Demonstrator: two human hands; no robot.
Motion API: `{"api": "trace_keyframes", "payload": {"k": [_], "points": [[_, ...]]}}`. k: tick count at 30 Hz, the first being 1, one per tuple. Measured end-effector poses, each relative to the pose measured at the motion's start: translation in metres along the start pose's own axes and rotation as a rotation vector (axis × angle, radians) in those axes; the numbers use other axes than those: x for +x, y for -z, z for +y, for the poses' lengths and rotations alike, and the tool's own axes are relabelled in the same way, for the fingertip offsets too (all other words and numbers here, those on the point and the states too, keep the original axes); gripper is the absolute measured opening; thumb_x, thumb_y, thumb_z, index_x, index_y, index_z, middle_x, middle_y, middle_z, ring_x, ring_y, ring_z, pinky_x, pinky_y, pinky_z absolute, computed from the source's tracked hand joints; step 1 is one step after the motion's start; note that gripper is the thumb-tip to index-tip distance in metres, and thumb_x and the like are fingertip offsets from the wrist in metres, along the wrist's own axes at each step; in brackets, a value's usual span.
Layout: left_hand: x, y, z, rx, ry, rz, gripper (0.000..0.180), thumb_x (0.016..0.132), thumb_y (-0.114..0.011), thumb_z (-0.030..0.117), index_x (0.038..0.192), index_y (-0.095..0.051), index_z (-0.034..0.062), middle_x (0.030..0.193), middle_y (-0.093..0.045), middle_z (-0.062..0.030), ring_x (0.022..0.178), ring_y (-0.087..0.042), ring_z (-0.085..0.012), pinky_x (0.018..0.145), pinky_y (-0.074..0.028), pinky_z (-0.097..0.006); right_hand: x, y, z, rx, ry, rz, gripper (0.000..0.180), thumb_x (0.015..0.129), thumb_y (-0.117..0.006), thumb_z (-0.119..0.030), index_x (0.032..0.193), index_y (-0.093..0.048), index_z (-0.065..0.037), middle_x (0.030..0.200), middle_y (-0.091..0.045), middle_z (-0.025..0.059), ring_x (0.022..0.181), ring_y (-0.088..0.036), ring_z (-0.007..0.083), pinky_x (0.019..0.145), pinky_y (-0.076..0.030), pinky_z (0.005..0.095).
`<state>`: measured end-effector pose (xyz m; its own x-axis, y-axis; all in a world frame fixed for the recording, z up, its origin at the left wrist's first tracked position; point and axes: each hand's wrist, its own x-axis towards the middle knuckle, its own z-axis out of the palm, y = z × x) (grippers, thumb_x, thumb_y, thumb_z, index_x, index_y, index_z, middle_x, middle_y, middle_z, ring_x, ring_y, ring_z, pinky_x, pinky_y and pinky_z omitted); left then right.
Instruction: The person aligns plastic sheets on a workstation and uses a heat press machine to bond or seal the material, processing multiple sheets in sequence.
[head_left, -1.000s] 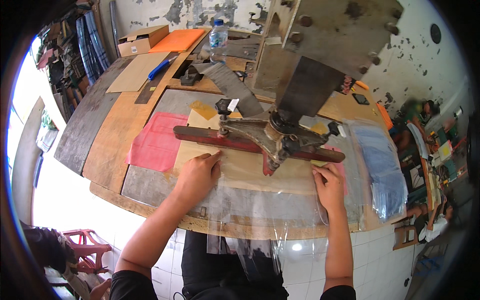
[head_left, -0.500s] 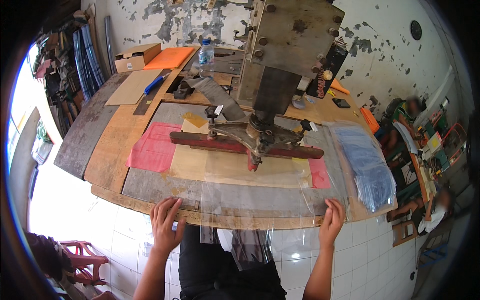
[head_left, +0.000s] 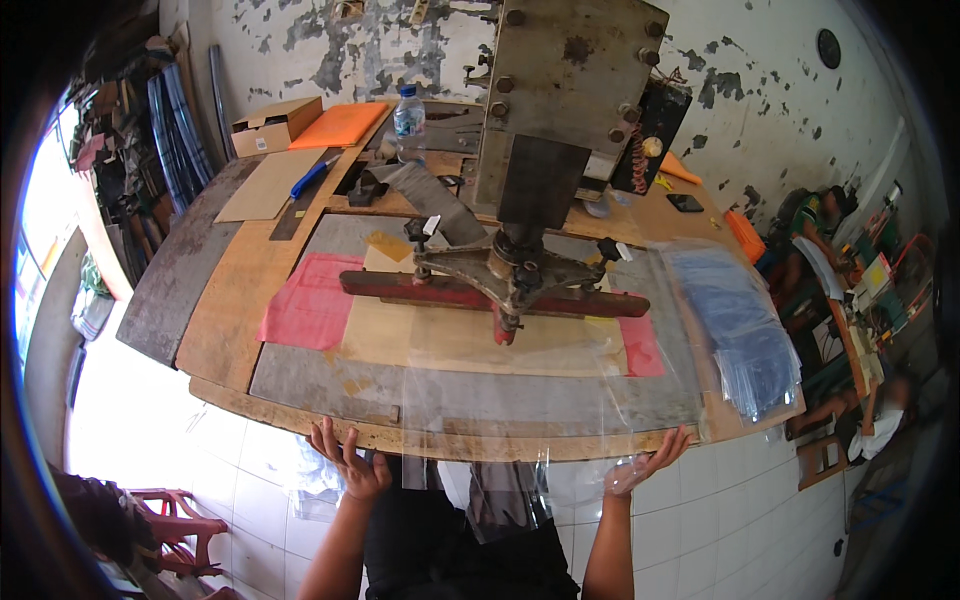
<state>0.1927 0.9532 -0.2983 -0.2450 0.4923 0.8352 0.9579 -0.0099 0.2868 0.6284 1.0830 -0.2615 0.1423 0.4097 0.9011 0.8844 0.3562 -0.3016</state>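
Observation:
A clear plastic sheet [head_left: 520,400] lies across the front of the workbench [head_left: 240,300] and hangs over its near edge. My left hand [head_left: 345,462] is below the bench edge, fingers spread, at the sheet's left corner. My right hand [head_left: 650,465] is at the right corner, fingers apart, touching the sheet's edge. Behind the sheet, a press machine [head_left: 560,120] stands over a red bar [head_left: 480,295] resting on a tan pad [head_left: 440,340]. Whether either hand pinches the plastic is unclear.
A stack of clear plastic bags [head_left: 740,320] lies at the bench's right. A red sheet [head_left: 305,310], a water bottle [head_left: 408,110], a cardboard box [head_left: 275,125] and an orange pad [head_left: 340,122] sit further back. Another person [head_left: 815,215] sits at right. A red stool [head_left: 165,525] stands lower left.
Both hands slid back from the tan pad near the red bar to the bench's front edge and below it, and the clear sheet came toward me with them.

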Motion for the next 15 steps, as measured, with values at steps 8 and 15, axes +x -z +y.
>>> {"api": "trace_keyframes", "payload": {"k": [8, 15], "points": [[0.0, 0.002, -0.005, 0.049, -0.022, -0.038, 0.061, 0.1, -0.054, 0.04, 0.151, -0.034, 0.0139, 0.162, -0.026, -0.029, 0.149, -0.019, -0.0565, 0.118, -0.013, -0.074, -0.008, -0.001, 0.006, 0.001, -0.017, -0.041, 0.063, 0.112, -0.021, -0.039, 0.154, -0.037, 0.004, 0.161, -0.034, 0.0285, 0.154, -0.021, 0.0487, 0.124, -0.014, 0.064], [-0.004, -0.007, -0.007, 0.036, -0.004, 0.046, 0.056, 0.098, -0.057, 0.042, 0.145, -0.043, 0.0154, 0.161, -0.029, -0.027, 0.15, -0.021, -0.0534, 0.117, -0.016, -0.073, -0.01, -0.004, 0.007, 0.018, -0.051, -0.014, 0.064, 0.112, -0.021, -0.044, 0.153, -0.04, 0.001, 0.161, -0.035, 0.0277, 0.154, -0.021, 0.0479, 0.123, -0.014, 0.065]]}}
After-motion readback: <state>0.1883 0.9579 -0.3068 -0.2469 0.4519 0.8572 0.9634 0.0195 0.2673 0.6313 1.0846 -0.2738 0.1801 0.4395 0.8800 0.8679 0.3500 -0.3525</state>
